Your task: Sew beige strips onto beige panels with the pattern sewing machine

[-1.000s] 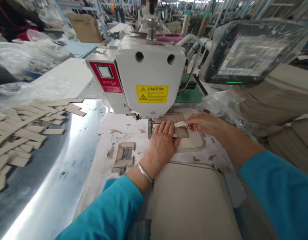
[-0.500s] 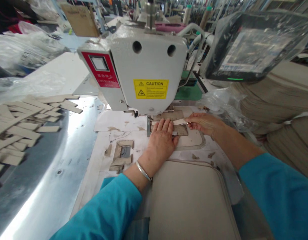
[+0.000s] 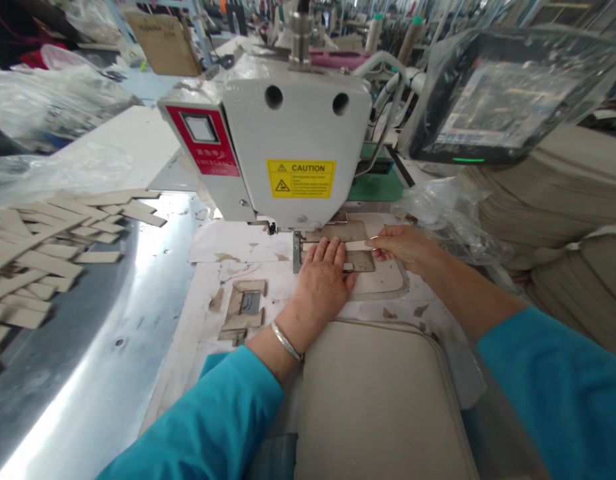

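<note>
My left hand (image 3: 322,283) lies flat, fingers together and stretched out, on a beige panel (image 3: 383,283) under the head of a white sewing machine (image 3: 293,147). Its fingertips reach the clamp frame (image 3: 338,235) below the needle. My right hand (image 3: 405,247) pinches a small beige strip (image 3: 357,245) and holds it flat against the clamp, just right of my left fingers. A large beige padded piece (image 3: 378,400) lies in front of me, between my blue sleeves.
Several beige strips (image 3: 43,253) are heaped on the shiny metal table (image 3: 103,347) at left. A cardboard template (image 3: 245,307) sits left of my hand. A plastic-wrapped screen (image 3: 503,100) hangs at upper right above stacks of beige material (image 3: 563,200).
My right hand has brought the strip down and slightly left, from a tilted hold to lying flat by the clamp. The left hand has stayed in place.
</note>
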{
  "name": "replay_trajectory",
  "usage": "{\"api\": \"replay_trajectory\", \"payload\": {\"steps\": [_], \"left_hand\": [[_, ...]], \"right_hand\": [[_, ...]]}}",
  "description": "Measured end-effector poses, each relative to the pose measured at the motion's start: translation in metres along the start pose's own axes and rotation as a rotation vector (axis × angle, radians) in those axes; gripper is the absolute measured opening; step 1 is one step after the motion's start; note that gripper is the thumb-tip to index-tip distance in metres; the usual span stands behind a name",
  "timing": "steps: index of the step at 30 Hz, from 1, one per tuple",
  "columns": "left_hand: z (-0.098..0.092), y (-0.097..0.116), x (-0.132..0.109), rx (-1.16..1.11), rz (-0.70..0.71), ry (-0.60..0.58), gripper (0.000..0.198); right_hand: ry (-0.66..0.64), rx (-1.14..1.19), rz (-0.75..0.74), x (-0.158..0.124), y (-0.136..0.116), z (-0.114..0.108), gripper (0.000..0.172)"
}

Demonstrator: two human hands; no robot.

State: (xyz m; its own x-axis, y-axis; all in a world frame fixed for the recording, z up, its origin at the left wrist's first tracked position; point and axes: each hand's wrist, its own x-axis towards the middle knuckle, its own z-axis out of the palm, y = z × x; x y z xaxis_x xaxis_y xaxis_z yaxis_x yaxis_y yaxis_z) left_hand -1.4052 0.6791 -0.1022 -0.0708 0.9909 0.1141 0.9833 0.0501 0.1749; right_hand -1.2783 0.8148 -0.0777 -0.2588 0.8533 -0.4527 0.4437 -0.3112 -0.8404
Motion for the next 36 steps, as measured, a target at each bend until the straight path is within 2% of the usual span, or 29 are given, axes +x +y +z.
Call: {"api": "replay_trajectory", "payload": {"steps": [8,13,19,21,23,29,32,36], "left_hand": [[-0.003,0.002,0.0,0.002,-0.006,-0.023,0.061],[0.003,-0.002,0.0,0.032,0.012,0.006,0.059],[0.015,-0.001,0.009,0.096,0.295,0.059,0.048],[0.016,0.003,0.012,0.1,0.309,0.062,0.048],[0.013,0.004,0.012,0.085,0.263,0.061,0.047],[-0.012,-0.016,-0.013,0.072,0.053,0.026,0.055],[-0.018,-0.024,-0.024,0.113,0.017,0.053,0.058],[-0.017,-0.021,-0.023,0.167,0.007,0.037,0.057]], "right_hand": [[0.01,-0.004,-0.031,-0.004,0.001,0.003,0.029],[0.04,-0.269,-0.094,0.005,0.007,0.002,0.03],[0.074,-0.629,-0.206,0.011,0.014,0.0,0.019],[0.107,-0.708,-0.242,0.009,0.014,0.0,0.014],[0.133,-0.745,-0.261,0.008,0.015,-0.001,0.012],[0.071,-0.588,-0.218,0.011,0.018,-0.003,0.018],[0.043,-0.46,-0.149,0.013,0.017,-0.003,0.023],[-0.07,-0.32,-0.031,0.011,0.01,-0.005,0.021]]}}
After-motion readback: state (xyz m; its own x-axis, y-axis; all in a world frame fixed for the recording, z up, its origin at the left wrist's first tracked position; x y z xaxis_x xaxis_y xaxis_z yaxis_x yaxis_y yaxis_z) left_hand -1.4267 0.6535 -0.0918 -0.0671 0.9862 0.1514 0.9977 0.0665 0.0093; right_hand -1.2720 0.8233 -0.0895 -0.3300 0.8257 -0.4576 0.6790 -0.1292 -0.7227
